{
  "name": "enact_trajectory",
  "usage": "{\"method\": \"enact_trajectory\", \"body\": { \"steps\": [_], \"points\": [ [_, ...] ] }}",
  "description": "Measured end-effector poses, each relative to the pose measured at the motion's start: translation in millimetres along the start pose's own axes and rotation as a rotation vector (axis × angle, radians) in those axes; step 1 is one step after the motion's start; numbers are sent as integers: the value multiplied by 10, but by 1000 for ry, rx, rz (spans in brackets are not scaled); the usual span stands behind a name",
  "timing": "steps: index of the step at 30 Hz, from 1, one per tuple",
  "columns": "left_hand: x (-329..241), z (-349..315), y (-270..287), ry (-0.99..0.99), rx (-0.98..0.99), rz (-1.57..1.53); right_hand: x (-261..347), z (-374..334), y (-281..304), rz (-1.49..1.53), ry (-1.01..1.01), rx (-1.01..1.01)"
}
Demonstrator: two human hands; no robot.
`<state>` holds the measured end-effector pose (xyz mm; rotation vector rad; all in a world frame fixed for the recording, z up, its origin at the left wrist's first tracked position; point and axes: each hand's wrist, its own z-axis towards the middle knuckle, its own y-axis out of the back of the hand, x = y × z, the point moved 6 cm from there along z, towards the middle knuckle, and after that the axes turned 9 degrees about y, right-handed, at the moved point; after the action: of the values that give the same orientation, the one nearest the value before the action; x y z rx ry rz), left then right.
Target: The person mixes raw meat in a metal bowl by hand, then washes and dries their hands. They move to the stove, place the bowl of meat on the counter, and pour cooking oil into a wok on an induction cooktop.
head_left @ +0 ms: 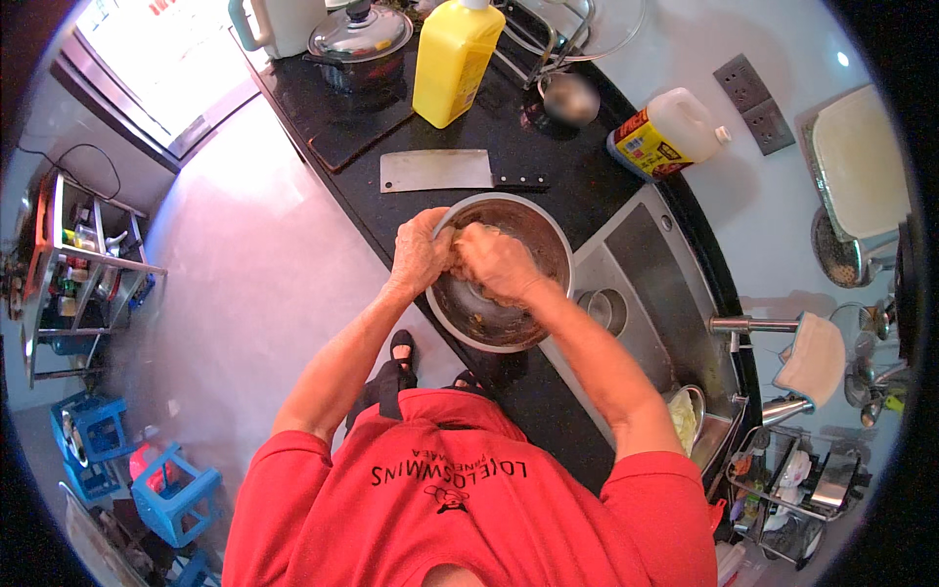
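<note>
A wide metal mixing bowl (558, 235) rests on the black counter in front of me, its inner wall smeared with brown residue. Over its left rim lies my left hand (421, 252), fingers curled round the edge. My right hand (494, 262) reaches down inside, fingers closed and bunched close to the left one; what they hold, if anything, is hidden. Some pale, wet food shows beside the fingers, too covered to name. Just beyond the bowl a cleaver (435, 170) lies flat, blade to the left and black handle to the right.
Behind the cleaver stand a yellow jug (452, 73) and a lidded pot (357, 47). A white jug with a yellow label (670, 135) is at the back right. The sink (641, 259) with its tap (748, 325) borders the bowl's right side. Blue stools (178, 499) are at lower left.
</note>
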<state>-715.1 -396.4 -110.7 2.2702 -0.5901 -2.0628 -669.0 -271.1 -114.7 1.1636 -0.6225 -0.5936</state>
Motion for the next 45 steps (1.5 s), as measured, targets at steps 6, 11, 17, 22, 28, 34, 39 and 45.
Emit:
{"method": "enact_trajectory", "body": {
  "steps": [6, 11, 17, 22, 28, 34, 39, 45],
  "points": [
    [1, 38, 39, -6, -62, 67, 161, -11, 1048, 225, -341, 36],
    [-32, 7, 30, 27, -103, 106, 255, -350, 543, 289, -736, 188],
    [-1, 1, 29, 1, -101, 58, 599, -326, 463, 651, -819, -329],
    [-23, -3, 32, -7, -41, 49, 638, 124, 645, 127, -376, -144],
    [-107, 36, 43, -137, -106, 126, 128, 154, 275, -14, -551, -14],
    [-74, 68, 30, -53, -49, 93, 75, -133, 754, 228, -710, -82],
    [-53, 91, -70, -17, 37, 29, 24, 48, 419, 150, -858, 106],
    [-39, 131, 0, -35, 21, 95, 630, 25, 823, 79, -350, 5]
  ]
}}
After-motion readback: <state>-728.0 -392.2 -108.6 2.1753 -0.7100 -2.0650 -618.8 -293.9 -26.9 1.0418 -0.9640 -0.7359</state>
